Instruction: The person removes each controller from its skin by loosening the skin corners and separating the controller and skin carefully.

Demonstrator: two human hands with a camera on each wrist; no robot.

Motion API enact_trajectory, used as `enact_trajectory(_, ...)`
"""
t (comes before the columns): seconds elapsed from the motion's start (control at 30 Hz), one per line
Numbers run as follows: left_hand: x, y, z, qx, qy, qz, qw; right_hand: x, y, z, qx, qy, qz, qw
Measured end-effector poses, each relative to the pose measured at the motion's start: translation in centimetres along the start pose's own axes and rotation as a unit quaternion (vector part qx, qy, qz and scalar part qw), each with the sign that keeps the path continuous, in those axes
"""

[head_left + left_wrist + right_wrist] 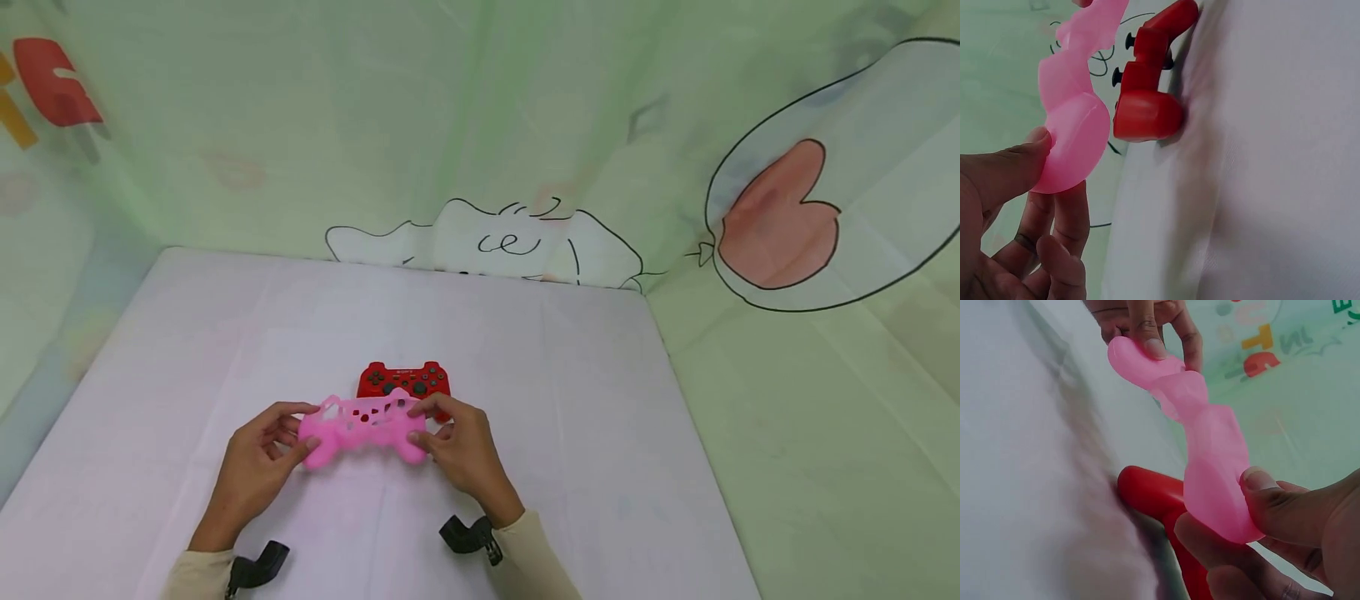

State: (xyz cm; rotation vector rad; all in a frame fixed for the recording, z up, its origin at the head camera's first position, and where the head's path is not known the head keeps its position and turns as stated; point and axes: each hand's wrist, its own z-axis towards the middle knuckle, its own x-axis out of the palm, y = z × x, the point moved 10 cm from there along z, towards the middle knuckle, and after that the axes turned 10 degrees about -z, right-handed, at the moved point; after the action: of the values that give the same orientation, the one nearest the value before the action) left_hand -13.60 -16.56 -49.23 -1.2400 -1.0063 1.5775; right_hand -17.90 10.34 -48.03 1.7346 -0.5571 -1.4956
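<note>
A pink silicone controller cover [367, 423] is held up between both hands, its button holes showing. My left hand [258, 458] pinches its left grip, thumb on the near side and fingers behind. On the opposite grip, my right hand [461, 446] pinches with thumb and fingers. Just behind the cover a red game controller [402, 379] lies on the white table, partly hidden by the cover in the head view. In the left wrist view the red controller [1147, 115] sits with its thumbsticks facing the backdrop, apart from the pink cover [1075, 137].
The white-covered table [600, 450] stretches out around the hands. Behind and beside it hangs a green printed cloth [300, 125] with a cartoon figure and a balloon with a heart [780, 217]. Black wrist mounts [258, 567] sit at both sleeves.
</note>
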Motion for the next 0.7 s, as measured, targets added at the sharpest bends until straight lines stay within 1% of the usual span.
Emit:
enact_trajectory(0.17,-1.4,-0.1,0.4,0.011,-0.016,0.007,0.9998,0.4,1.6,1.2,-0.037,-0.005,-0.005,0.9993)
enact_trajectory(0.43,-2.6,0.3,1.1,0.011,-0.023,-0.007,0.9997,0.9,3.0,2.8,-0.06,-0.012,0.0,0.9982)
enact_trajectory(0.7,-4.1,0.1,2.1,0.014,-0.038,0.014,0.9991,1.7,4.2,4.4,-0.076,-0.006,0.007,0.9971)
